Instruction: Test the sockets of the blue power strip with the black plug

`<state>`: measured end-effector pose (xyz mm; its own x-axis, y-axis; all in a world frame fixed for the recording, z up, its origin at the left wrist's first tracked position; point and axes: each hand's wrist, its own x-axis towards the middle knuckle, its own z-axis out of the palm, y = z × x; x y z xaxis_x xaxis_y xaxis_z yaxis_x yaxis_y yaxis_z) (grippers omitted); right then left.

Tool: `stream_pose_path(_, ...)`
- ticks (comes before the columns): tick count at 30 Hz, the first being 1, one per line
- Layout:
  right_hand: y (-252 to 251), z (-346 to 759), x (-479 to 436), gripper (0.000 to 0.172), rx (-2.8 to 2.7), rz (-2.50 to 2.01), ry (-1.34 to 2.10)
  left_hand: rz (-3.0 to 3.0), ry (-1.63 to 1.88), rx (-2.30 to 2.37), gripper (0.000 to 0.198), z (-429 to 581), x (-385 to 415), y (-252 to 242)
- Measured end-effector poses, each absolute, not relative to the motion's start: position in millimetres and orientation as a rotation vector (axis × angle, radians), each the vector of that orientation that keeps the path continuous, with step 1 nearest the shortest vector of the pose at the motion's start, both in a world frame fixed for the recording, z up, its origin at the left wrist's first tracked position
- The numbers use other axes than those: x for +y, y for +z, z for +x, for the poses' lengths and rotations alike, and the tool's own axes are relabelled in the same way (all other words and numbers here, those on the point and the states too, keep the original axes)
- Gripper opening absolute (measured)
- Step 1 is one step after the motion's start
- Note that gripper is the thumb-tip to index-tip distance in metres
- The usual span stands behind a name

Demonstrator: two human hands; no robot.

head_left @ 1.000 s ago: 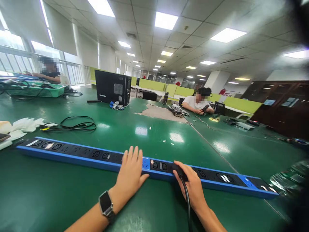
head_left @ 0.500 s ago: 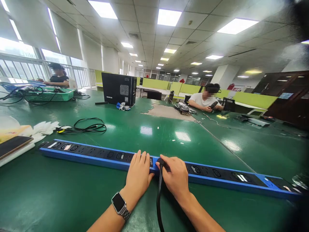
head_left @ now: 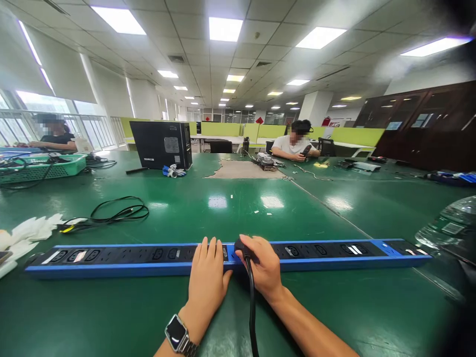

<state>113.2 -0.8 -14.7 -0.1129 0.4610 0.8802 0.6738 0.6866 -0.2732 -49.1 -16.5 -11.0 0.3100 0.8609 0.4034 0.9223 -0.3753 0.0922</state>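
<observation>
A long blue power strip point(head_left: 111, 258) with black sockets lies across the green table point(head_left: 223, 208) in front of me. My left hand point(head_left: 207, 277) rests flat on the strip's middle, fingers stretched out, a watch on the wrist. Just to its right, my right hand point(head_left: 262, 267) is closed around a black plug point(head_left: 241, 246) that sits on the strip. The plug's black cable point(head_left: 253, 317) runs down toward me between my forearms.
A coiled black cable point(head_left: 115, 213) and white cloths point(head_left: 31, 229) lie at the left. Farther back stand a black computer case point(head_left: 160, 145) and a green basket point(head_left: 40, 167). Two people sit at the far side. A clear plastic bag point(head_left: 448, 228) is at the right.
My right hand slid the plug leftward along the strip until it sits beside my left hand. The view turned, so the strip now lies level.
</observation>
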Motion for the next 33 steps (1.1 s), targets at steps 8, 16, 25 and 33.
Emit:
stream_pose_path(8, -15, 116, -1, 0.026, -1.855, -1.015, -0.202, -2.602, -0.881, -1.68, 0.055, -50, -14, -3)
stream_pose_path(16, -6, 152, -24, 0.059, -2.063, -1.165, -0.047, -2.891, -1.205, -1.346, 0.054, -39, -1, 4)
stream_pose_path(25, -44, 288, -24, 0.043, -1.64, -1.758, -0.36, -2.869, -1.278, -1.383, 0.031, 44, -5, 17)
stream_pose_path(33, -49, 277, -26, 0.038, -1.609, -1.744, -0.391, -2.961, -1.135, -1.437, 0.039, 73, 5, 13)
